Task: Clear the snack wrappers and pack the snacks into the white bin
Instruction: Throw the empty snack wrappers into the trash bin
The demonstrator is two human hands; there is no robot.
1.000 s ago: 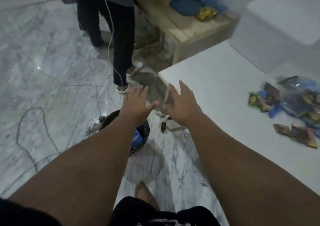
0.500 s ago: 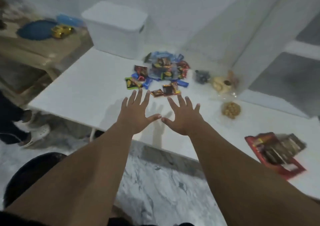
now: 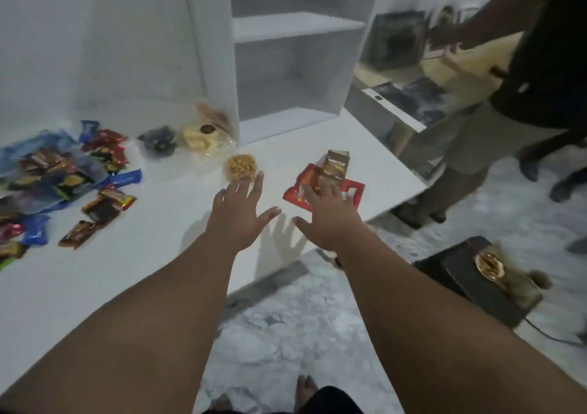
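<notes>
Head view: your left hand [image 3: 236, 215] and right hand [image 3: 327, 215] hover spread flat, grasping nothing, over the table [image 3: 143, 270] near its front edge. Print on the brown packet [image 3: 335, 164] is too blurred to read. It lies on a red wrapper [image 3: 293, 195] at your right fingertips. Wrapped snacks [image 3: 63, 175] litter the table's left. 1 other person [image 3: 540, 64] stands past its right edge.

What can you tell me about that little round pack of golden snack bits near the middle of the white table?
The round pack looks like a small clear plastic tub or wrap filled with golden-yellow, nut-like bits; the blur hides any label or lid. It lies flat on the white table, seen from above, in front of a clear bag of pale snacks and apart from it. The left hand, open with fingers spread, has its fingertips at the pack's near edge; whether they touch it cannot be told.
</notes>
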